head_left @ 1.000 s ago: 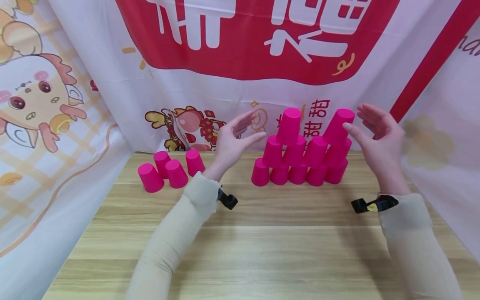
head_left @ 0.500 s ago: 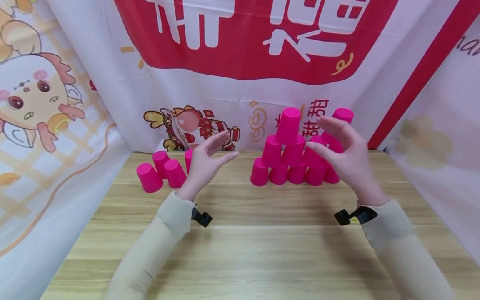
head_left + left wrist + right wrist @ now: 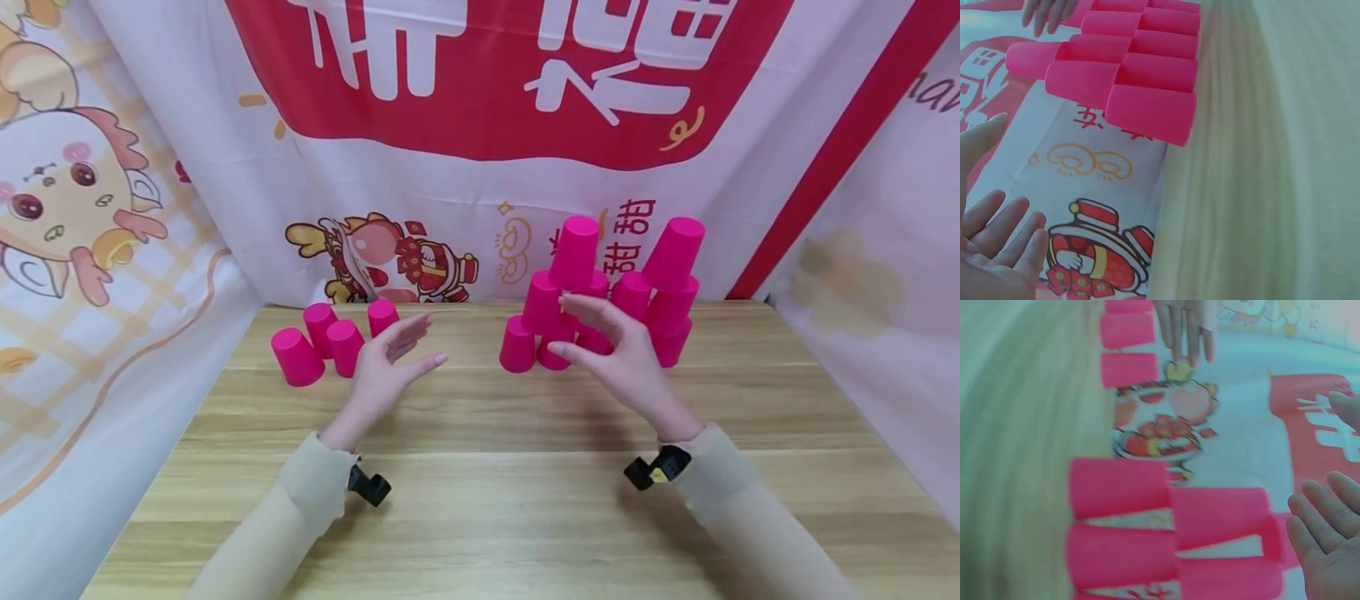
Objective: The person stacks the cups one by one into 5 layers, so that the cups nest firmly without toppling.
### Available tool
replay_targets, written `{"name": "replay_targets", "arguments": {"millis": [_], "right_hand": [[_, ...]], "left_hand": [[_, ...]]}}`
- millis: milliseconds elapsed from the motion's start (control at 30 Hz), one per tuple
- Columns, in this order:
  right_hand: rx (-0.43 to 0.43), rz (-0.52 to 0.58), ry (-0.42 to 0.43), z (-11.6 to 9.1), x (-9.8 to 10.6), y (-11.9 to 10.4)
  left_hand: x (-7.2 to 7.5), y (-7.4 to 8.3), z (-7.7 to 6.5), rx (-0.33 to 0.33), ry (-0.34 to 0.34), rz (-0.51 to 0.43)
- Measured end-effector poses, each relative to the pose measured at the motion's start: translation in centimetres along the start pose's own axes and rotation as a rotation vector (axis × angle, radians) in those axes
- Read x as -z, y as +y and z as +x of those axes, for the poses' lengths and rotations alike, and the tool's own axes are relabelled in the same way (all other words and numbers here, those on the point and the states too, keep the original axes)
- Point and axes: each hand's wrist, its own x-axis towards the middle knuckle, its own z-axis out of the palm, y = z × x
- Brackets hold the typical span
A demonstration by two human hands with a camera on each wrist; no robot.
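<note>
Pink cups stand upside down in a three-tier stack at the back right of the table. Two cups form its top tier: a left one and a right one. My right hand is in front of the stack, thumb and fingers apart, hiding some lower cups. Nothing is in its grasp. My left hand, also holding nothing, is close to several separate pink cups at the left, partly covering them. The left wrist view shows the stack beyond my spread left fingers.
A wooden table lies beneath everything. Behind it hangs a white cloth with red and cartoon prints, and printed cloth also lines both sides. Each wrist wears a black camera mount.
Both hands have moved left and closer to the body. My right hand has come from beside the top right cup to before the stack's lower tiers. The cups have stayed in place.
</note>
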Motion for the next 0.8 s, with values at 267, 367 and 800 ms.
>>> {"name": "replay_targets", "arguments": {"millis": [267,367,800], "right_hand": [[-0.064,0.064,-0.091,0.2,-4.1,3.6],[-0.086,0.093,-0.124,-0.1,-5.5,2.6],[-0.121,0.23,-0.177,2.0,-10.0,4.3]], "left_hand": [[1.3,-1.4,-1.2,0.004,0.092,0.016],[2.2,-1.5,-1.4,0.02,0.134,0.029],[7.0,-2.1,-0.9,0.109,0.323,0.136]]}}
